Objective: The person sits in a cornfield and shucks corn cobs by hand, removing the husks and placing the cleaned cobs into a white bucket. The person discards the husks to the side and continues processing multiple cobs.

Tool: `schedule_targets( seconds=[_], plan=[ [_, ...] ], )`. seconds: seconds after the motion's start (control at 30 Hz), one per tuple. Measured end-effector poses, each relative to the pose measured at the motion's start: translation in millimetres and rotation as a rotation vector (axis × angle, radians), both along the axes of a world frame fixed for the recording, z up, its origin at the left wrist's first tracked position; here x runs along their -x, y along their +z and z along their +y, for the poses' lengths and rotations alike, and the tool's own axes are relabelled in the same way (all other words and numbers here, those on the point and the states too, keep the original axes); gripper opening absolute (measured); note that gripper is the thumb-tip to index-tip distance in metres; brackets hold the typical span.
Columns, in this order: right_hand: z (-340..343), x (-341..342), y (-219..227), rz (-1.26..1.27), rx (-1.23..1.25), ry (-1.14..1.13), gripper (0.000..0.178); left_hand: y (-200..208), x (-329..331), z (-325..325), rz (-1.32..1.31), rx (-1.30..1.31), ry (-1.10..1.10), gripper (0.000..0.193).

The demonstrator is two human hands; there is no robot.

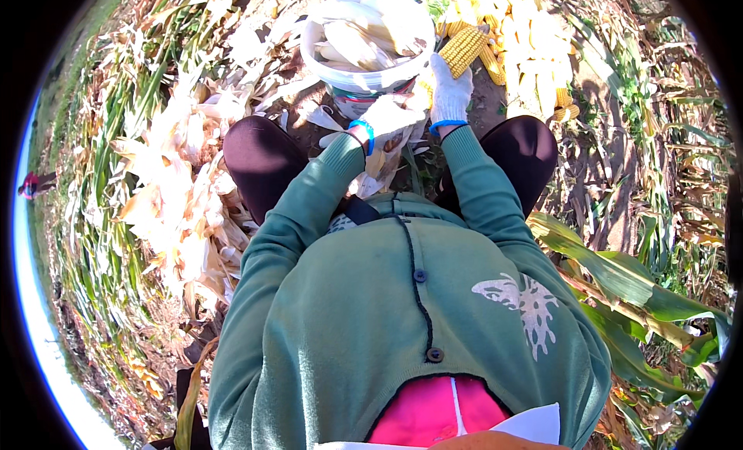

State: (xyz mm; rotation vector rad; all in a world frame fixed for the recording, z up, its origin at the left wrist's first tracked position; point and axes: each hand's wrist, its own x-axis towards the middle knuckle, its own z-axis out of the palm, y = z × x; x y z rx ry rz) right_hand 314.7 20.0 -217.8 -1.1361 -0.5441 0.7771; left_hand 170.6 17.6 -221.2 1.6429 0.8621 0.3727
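Observation:
My right hand (450, 94), in a white knitted glove, is wrapped around a bare yellow corn cob (464, 51), which slants up to the right. My left hand (387, 116), gloved too, is closed close to the cob's lower end. Pale dry corn husk (381, 162) hangs below it, between my knees; bright glare blurs the left fingers. Just beyond my hands stands a white bucket (313, 47) filled with ears still in pale husks (360, 34). To its right lies a heap of husked yellow cobs (534, 40).
Stripped husks (190, 187) are piled left of my left knee (263, 160). Green corn leaves (619, 280) lie at my right, behind the right knee (522, 152). Dry stalks (650, 94) cover the ground around. A distant person (32, 185) shows at the far left edge.

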Motion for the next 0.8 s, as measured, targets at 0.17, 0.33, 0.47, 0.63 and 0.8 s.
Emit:
schedule_targets(
  seconds=[0.17, 0.33, 0.47, 0.63, 0.8],
  plan=[
    [4.6, -17.2, -14.2, 0.224, 0.048, 0.094, 0.033, 19.3, -7.1, -13.1, 0.218, -0.144, 0.011, 0.037],
    [-0.6, -9.1, -0.5, -0.044, 0.229, 0.094, 0.032, 8.6, -7.6, -26.2, 0.359, -0.434, 0.01, 0.036],
    [0.4, -8.6, -7.9, -0.634, 0.661, -0.069, 0.055, 7.5, -17.0, -30.2, 0.555, -0.467, -0.036, 0.027],
    [9.3, -56.3, -25.1, -0.583, 0.863, -0.294, 0.058, 41.6, -2.3, -46.7, 0.437, -0.656, -0.042, 0.017],
    [16.6, -64.1, -39.9, 0.168, 0.44, -0.083, 0.05, 66.0, 40.3, 4.3, -0.027, -0.648, 0.507, 0.028]
  ],
)
